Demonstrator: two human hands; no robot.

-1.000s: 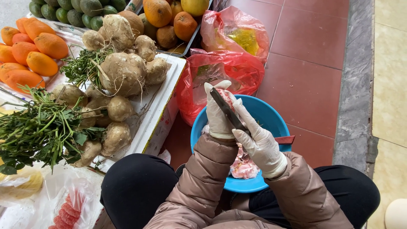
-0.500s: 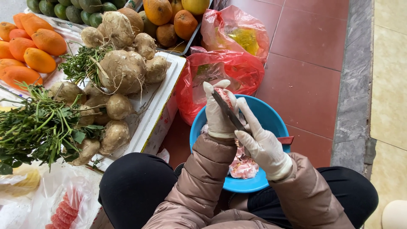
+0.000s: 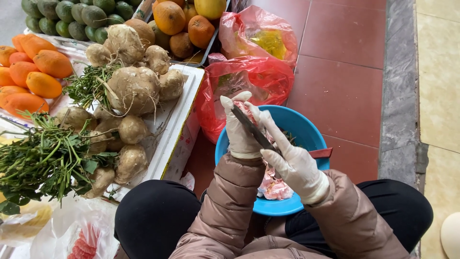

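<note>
Both my hands wear white gloves over a blue bowl [image 3: 306, 132] that rests on my lap. My left hand [image 3: 239, 129] holds a pink piece of fruit [image 3: 245, 108] up against its fingers. A dark-bladed knife [image 3: 252, 127] is gripped in my right hand [image 3: 292, 163], its blade laid across the pink piece. Pink peelings [image 3: 274, 186] lie in the bowl under my hands. A red handle [image 3: 320, 153] pokes over the bowl's right rim.
Left of me a white crate [image 3: 179, 120] carries brown root tubers [image 3: 134, 88] and leafy greens [image 3: 43, 160]. Orange papayas [image 3: 33, 72], avocados [image 3: 72, 17] and round citrus [image 3: 182, 21] lie beyond. Red plastic bags [image 3: 249, 72] stand on the red tile floor [image 3: 345, 57].
My hands have shifted slightly, and the knife blade has slid a little along the pink piece. The bowl and the produce have stayed put.
</note>
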